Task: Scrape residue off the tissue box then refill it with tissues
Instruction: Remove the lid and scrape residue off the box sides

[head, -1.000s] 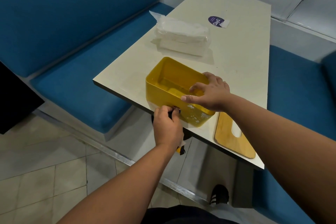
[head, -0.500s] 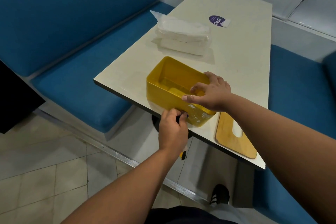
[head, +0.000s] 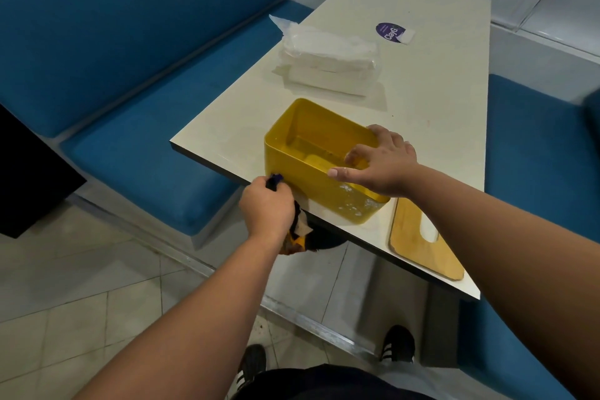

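An open yellow tissue box (head: 293, 156) stands at the near edge of the table, with white residue patches (head: 352, 203) on its near side. My right hand (head: 384, 164) grips its near right rim, fingers inside and thumb outside. My left hand (head: 268, 208) holds a dark scraper tool (head: 275, 179) against the box's near left corner; its yellow and white handle end (head: 298, 234) sticks out below the hand. A clear pack of white tissues (head: 328, 58) lies farther back on the table.
The wooden lid with a slot (head: 418, 237) lies on the table's near right corner. A purple sticker (head: 389, 31) is on the far tabletop (head: 431, 91). Blue bench seats flank the table on both sides. My shoes show on the tiled floor below.
My left hand slid the scraper leftward along the box's near side, from the middle to its left corner. My right hand kept its grip on the rim.
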